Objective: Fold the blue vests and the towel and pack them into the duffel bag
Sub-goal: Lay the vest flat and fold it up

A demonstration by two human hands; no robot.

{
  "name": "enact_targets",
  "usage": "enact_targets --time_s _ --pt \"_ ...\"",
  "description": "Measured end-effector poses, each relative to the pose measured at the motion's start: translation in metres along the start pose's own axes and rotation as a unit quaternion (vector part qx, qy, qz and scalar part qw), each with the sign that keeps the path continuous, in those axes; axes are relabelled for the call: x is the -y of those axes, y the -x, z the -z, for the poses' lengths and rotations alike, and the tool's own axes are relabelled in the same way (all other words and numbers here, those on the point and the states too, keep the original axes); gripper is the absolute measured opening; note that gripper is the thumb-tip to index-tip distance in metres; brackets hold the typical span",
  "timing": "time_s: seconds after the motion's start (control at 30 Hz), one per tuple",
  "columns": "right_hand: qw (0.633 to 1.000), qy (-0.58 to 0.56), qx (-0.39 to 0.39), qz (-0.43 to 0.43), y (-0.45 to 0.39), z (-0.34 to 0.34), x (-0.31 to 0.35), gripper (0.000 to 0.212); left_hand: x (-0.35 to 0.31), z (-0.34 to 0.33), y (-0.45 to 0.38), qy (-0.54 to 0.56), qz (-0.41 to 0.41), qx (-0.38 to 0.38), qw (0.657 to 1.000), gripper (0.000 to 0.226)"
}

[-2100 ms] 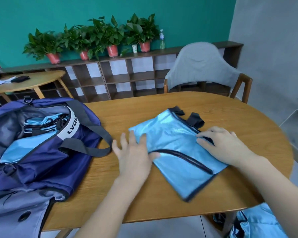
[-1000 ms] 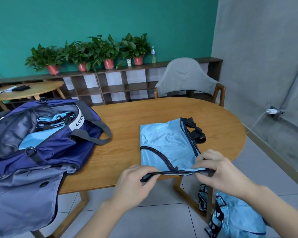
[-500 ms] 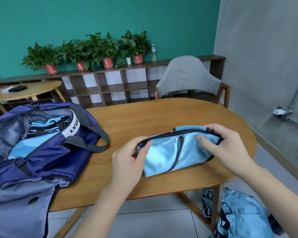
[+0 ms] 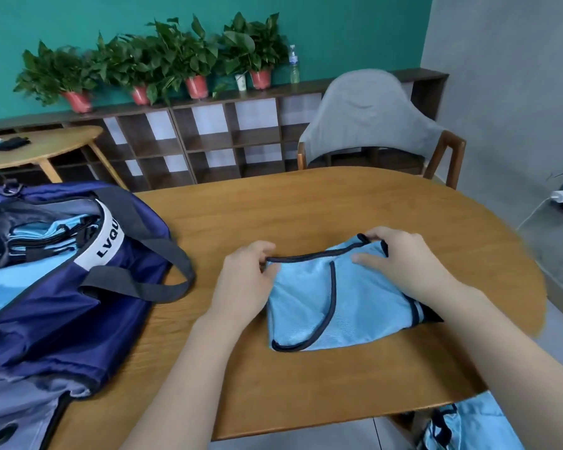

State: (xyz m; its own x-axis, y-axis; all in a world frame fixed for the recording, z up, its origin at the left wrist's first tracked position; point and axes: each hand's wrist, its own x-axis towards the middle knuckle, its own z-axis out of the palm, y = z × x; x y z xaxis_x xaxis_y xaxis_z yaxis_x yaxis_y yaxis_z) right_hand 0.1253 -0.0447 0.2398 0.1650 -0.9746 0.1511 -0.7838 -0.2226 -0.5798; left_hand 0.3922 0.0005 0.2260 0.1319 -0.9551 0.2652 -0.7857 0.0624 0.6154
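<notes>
Hands first: my left hand (image 4: 244, 280) and right hand (image 4: 403, 261) pinch the folded vest (image 4: 332, 303). It lies on the worktop (image 4: 306, 206) beside the open duffel bag (image 4: 62, 287).

Duffel bag (image 4: 46, 287) cut off at left edge; floor vest (image 4: 475, 427) cropped at bottom.

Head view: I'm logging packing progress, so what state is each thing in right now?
Blue vest: folded, flat on the table.
Left hand: pinches the vest's far left corner.
Right hand: grips the vest's far right corner.
Duffel bag: open, folded blue vests inside.
More blue fabric: below the table edge, not yet folded.
Chair: unoccupied, at the table's far side.
</notes>
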Motion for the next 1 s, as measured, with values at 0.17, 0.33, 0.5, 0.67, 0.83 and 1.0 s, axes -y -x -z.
enact_targets --time_s 0.17,0.33,0.5,0.67,0.83,1.0 --pt "0.999 0.029 0.002 0.030 -0.009 -0.009 -0.004 0.051 0.006 -0.008 -0.006 -0.014 -0.074 0.043 0.996 0.035" --pt "0.993 0.084 -0.047 0.067 -0.009 -0.008 0.002 0.051 0.012 -0.014 -0.005 -0.010 -0.110 0.096 0.989 0.027" --pt "0.969 0.100 -0.172 0.149 0.026 -0.010 0.034 0.030 0.015 -0.008 0.005 -0.050 -0.100 0.070 0.991 0.021" --pt "0.989 0.106 -0.006 0.100 0.085 -0.031 0.054 0.027 0.021 0.001 0.028 -0.063 -0.098 0.044 0.992 0.019" --pt "0.992 0.086 -0.023 0.092 0.093 -0.038 0.037 0.029 0.024 0.016 0.058 -0.056 -0.110 0.037 0.992 0.018" --pt "0.991 0.040 -0.056 0.111 0.078 -0.031 0.011 0.029 0.015 0.027 0.091 -0.014 -0.143 0.070 0.987 0.018"
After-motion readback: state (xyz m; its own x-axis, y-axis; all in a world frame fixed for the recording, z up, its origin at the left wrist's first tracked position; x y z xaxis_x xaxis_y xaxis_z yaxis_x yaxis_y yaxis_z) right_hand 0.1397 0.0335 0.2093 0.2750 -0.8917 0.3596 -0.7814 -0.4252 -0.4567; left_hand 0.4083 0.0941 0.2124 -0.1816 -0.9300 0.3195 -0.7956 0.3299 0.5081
